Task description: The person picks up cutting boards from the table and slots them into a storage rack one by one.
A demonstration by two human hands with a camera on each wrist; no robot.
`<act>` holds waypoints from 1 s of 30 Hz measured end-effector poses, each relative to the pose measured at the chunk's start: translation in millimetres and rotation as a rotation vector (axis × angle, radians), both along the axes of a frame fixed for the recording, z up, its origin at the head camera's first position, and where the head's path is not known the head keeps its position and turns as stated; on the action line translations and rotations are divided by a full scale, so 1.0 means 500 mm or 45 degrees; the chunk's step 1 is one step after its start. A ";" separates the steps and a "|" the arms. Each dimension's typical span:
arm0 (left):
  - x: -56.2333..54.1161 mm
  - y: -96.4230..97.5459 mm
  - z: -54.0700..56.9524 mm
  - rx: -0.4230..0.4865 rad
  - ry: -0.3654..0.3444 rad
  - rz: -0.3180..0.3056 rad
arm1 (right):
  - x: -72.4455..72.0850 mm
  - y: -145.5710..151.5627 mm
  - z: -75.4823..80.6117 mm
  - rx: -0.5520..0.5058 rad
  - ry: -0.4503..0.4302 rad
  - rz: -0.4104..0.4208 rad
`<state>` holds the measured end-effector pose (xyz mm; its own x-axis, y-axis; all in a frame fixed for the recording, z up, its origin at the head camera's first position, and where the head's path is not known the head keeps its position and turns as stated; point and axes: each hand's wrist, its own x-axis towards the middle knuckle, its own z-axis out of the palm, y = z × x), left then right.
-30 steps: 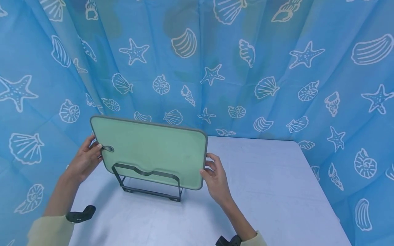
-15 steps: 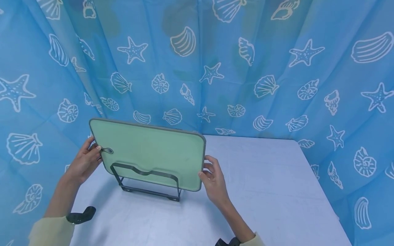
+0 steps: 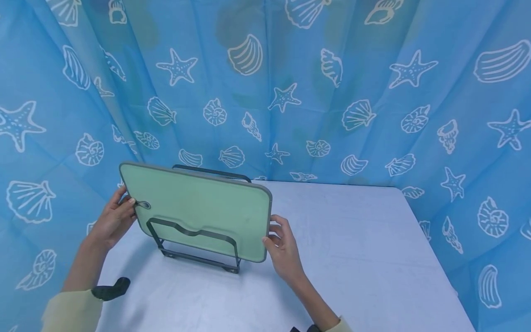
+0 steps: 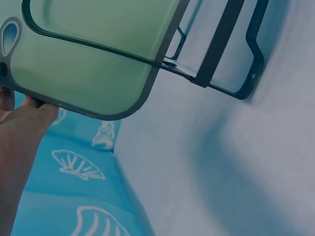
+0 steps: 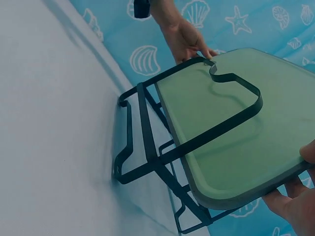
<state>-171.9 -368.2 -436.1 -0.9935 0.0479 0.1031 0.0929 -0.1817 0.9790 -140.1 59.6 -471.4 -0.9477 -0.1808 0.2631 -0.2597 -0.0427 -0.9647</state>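
A green cutting board [image 3: 195, 198] with a grey rim and a teardrop hole stands on its long edge, leaning, in a black metal rack [image 3: 201, 261]. The rack's front loop crosses the board's lower face, and its rear bar shows above the top edge. My left hand [image 3: 111, 223] grips the board's left end beside the hole, thumb in front. At the opposite end, my right hand [image 3: 284, 252] pinches the right edge, fingers behind. In the right wrist view the board [image 5: 231, 169] sits between the rack's loops. Most left fingers are hidden behind the board.
A white-covered table [image 3: 352, 258] carries the rack on its left side. Behind and along both sides hangs a blue curtain [image 3: 298, 69] with white shells and starfish. The rack's feet [image 4: 248, 86] rest on the cloth.
The board has moved slightly down and left within the rack, both hands still holding it. Its top edge has dropped, so the rack's rear bar has come into sight.
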 end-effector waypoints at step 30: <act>0.010 0.005 -0.030 0.067 -0.024 -0.040 | 0.006 0.012 -0.030 -0.023 0.042 0.048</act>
